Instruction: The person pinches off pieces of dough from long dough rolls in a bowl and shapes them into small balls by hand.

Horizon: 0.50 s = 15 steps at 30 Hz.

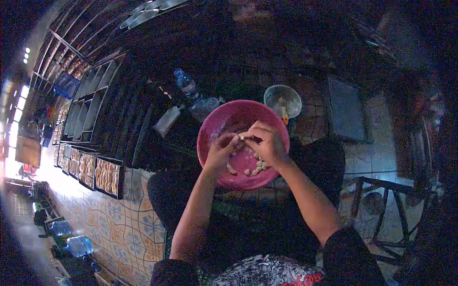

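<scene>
A pink basin [210,124] sits in front of me, between my knees. Small pale balls that look like dough [260,165] lie on its bottom, mostly on the near right side. Over the basin, my left hand [221,152] and my right hand [268,144] meet with fingertips pinched. Between them is a small pale dough piece [242,136], partly covered by the fingers. Both hands are closed at the fingertips, the right one slightly higher.
Behind the basin stand a metal bowl [272,97] with an orange-handled tool [285,114] and a plastic bottle [187,85]. Trays of bread rolls [106,176] and a dark rack [90,105] line the left. A dark-legged stool or frame [389,190] is at right.
</scene>
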{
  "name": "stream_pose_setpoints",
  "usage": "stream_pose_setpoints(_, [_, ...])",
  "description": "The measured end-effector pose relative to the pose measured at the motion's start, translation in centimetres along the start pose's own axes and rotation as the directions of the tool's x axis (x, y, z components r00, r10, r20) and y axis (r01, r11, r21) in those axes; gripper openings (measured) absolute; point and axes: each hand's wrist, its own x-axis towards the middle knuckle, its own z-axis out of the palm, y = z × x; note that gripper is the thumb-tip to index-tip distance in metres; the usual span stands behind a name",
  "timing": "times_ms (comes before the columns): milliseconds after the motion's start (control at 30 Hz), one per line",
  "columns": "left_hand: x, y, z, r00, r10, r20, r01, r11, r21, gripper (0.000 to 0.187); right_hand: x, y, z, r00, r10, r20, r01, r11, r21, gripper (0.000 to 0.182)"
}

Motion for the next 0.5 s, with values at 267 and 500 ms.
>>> stream_pose_setpoints(267, [0.7, 0.2, -0.8, 0.998, 0.030, -0.053, -0.011, 0.944, 0.329, 0.031, 0.4, 0.5, 1.3, 0.978, 0.190, 0.082, -0.191, 0.982, 0.007, 0.016])
stream_pose_setpoints(500, [1.1, 0.6, 0.9, 0.999, -0.050, -0.001, 0.050, 0.996, -0.076, 0.028, 1.7, 1.6, 0.4, 0.930, 0.319, 0.185, -0.352, 0.917, 0.188, 0.018])
